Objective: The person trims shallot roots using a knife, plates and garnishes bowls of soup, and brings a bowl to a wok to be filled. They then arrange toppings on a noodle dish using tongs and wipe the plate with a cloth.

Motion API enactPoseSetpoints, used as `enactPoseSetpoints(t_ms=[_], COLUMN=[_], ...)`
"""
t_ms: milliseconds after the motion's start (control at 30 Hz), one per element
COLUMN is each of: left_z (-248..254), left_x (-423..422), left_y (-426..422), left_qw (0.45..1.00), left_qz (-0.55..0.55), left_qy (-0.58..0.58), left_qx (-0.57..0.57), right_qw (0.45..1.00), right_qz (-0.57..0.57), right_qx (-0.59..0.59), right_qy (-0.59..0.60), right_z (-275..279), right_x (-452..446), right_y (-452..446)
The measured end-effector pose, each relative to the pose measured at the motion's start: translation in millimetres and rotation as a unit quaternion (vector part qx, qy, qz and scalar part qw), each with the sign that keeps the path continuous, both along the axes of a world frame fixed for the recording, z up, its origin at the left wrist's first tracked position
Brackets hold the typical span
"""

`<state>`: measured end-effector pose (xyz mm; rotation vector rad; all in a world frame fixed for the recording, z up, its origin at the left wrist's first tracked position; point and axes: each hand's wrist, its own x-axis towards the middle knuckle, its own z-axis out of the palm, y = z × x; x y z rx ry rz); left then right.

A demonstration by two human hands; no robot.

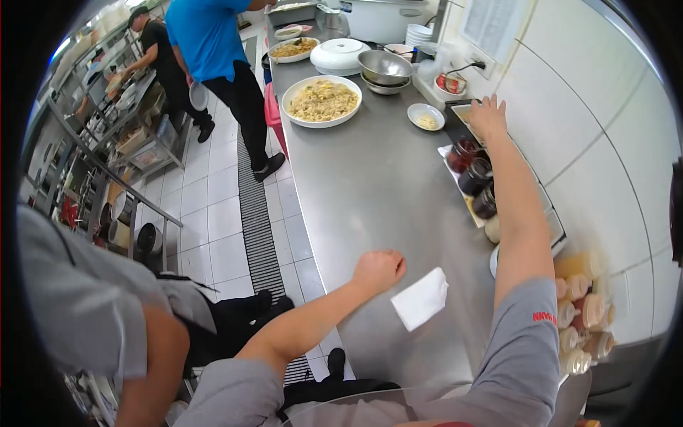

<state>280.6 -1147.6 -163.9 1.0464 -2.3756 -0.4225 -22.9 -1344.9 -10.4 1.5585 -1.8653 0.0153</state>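
Note:
My left hand (380,270) is closed in a loose fist over the steel counter (356,192), just left of a folded white cloth or napkin (421,299); whether anything is inside it cannot be made out. Stretched far forward, my right hand (487,117) has its fingers spread over a dark-rimmed tray (455,114) along the wall. Nothing shows in its grip. Below that hand stand a red-filled jar (464,153) and dark jars (475,176). A small white dish (427,117) with pale bits lies left of the tray.
A large plate of rice (321,102), a lidded white dish (338,55) and steel bowls (385,67) are at the far end. Several sauce bottles (587,313) stand at the right. A person in grey (78,299) is close on the left; others stand beyond.

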Motion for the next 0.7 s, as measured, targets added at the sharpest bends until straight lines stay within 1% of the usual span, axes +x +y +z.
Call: enactPoseSetpoints(t_ms=[33,67,100,167,267,300,400,467,500,567,633,667,700], left_z=[0,-1,-1,1,0,0,3,-1,0,-1,-8,-5,-5], left_x=[-1,-1,-1,0,-1,0,-1,-2,-3,-3,-1,-1,-3], left_y=[-1,-2,-2,-2,-2,-2,-1,-2,-3,0,-2,-4,-7], left_qw=[1.000,1.000,1.000,1.000,1.000,1.000,0.999,1.000,0.999,1.000,0.999,0.998,0.993], left_qz=[-0.006,-0.001,0.000,-0.005,-0.010,-0.019,-0.024,-0.014,-0.018,-0.003,-0.017,-0.008,-0.006], left_qy=[-0.001,0.001,-0.002,-0.007,0.022,0.025,0.027,0.024,0.029,-0.001,0.035,-0.005,-0.074], left_qx=[0.003,0.005,0.003,0.005,-0.003,0.003,0.008,-0.001,0.001,0.016,0.013,0.055,0.088], right_qw=[0.993,0.972,0.973,0.940,0.940,0.943,0.928,0.943,0.943,0.944,0.957,0.932,0.946], right_qz=[-0.063,-0.125,-0.120,-0.171,-0.185,-0.167,-0.201,-0.167,-0.173,-0.151,-0.158,-0.170,-0.144], right_qx=[0.099,0.197,0.199,0.261,0.250,0.264,0.292,0.244,0.244,0.238,0.095,0.186,0.162], right_qy=[0.001,0.002,0.004,-0.135,-0.142,-0.113,-0.113,-0.151,-0.147,-0.174,-0.226,-0.260,-0.242], right_z=[0,0,-3,-13,2,9,50,70,64,29,32,57,70], right_x=[-2,-4,-9,-24,-11,-17,-23,-20,-23,-34,-33,-28,-28], right_y=[-15,-28,-41,-54,-43,-47,-48,-40,-35,-17,6,28,55])
